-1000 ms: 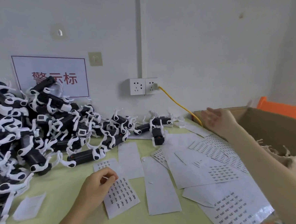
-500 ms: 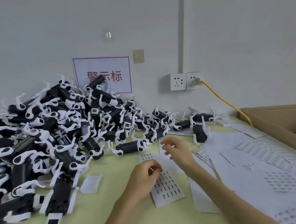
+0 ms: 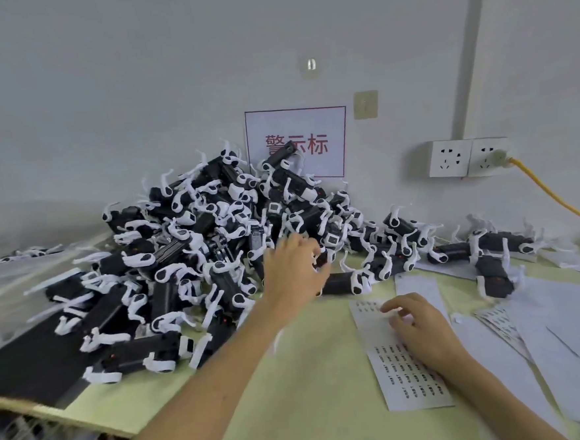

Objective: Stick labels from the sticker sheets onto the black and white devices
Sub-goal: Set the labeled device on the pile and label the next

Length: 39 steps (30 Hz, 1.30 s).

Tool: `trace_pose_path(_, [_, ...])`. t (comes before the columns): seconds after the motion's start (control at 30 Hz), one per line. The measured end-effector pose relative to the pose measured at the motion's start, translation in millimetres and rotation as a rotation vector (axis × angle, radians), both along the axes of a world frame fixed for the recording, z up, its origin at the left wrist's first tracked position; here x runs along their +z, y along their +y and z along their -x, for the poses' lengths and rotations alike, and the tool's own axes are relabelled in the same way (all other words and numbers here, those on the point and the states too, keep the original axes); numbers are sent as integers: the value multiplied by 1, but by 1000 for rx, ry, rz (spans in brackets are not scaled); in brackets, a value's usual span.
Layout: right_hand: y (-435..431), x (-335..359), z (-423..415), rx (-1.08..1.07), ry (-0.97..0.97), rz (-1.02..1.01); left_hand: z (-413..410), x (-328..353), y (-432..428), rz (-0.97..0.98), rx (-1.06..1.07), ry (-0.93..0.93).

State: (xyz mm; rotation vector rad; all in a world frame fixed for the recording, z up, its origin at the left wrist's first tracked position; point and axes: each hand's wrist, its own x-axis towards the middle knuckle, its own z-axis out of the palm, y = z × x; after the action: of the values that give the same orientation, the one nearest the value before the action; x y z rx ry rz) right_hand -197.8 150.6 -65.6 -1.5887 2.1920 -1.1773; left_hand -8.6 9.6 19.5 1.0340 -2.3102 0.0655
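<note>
A big heap of black and white devices (image 3: pixel 215 245) fills the left and middle of the pale green table (image 3: pixel 313 373), against the wall. My left hand (image 3: pixel 294 271) reaches into the heap's right edge, fingers spread and blurred, next to a device lying flat (image 3: pixel 342 282); I see nothing gripped in it. My right hand (image 3: pixel 418 329) rests with bent fingers on a sticker sheet (image 3: pixel 406 376) printed with rows of small dark labels. Whether a label is on its fingertips is hidden.
More sticker sheets and blank backing papers (image 3: pixel 544 336) overlap at the right. A few single devices (image 3: pixel 491 274) lie among them. A wall socket (image 3: pixel 466 162) with a yellow cable (image 3: pixel 554 198) is at the back right. A dark tray (image 3: pixel 27 365) sits at the left table edge.
The view has swung left and closer. My left hand left the sticker sheet and reached up to the heap. My right hand came down from the back onto the sheet.
</note>
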Motion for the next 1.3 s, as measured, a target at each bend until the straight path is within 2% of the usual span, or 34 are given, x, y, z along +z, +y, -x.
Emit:
trace_pose_path(0.07, [0,0,0,-6,3,-8,-30,19,-34,17,254,-150])
trace_pose_path(0.17, [-1,-1,0,-3,16,-16,-82,31,-76,-137,512,-312])
trace_pose_path(0.23, [-1,-2,0,1,19,-18,-107,28,-90,-244,530,-416])
trace_pose_path(0.3, [-1,-2,0,1,17,-12,-119,15,-93,-260,431,-473])
trace_pose_path(0.33, [-1,-2,1,3,19,-6,-122,5,-91,-219,369,-445])
trace_pose_path(0.47, [-1,-3,0,6,23,-3,-120,-20,-76,-7,223,-88])
trace_pose_path(0.6, [-3,-2,1,2,22,-13,-72,-20,-51,-51,44,-141])
trace_pose_path(0.67, [-2,-1,1,-2,21,-10,-40,-18,-36,-26,-54,-81])
trace_pose_path(0.8, [0,1,-1,7,12,-8,6,-12,-9,28,-95,56])
trace_pose_path(1.0, [2,1,0,21,-113,99,32,-11,-4,150,-155,14])
trace_pose_path(1.07, [4,0,1,80,-113,113,30,-7,-4,175,-164,68])
trace_pose_path(1.2, [6,-1,-5,161,57,164,33,9,8,289,-223,244])
trace_pose_path(1.3, [10,3,-11,177,-12,314,44,13,21,288,-171,362])
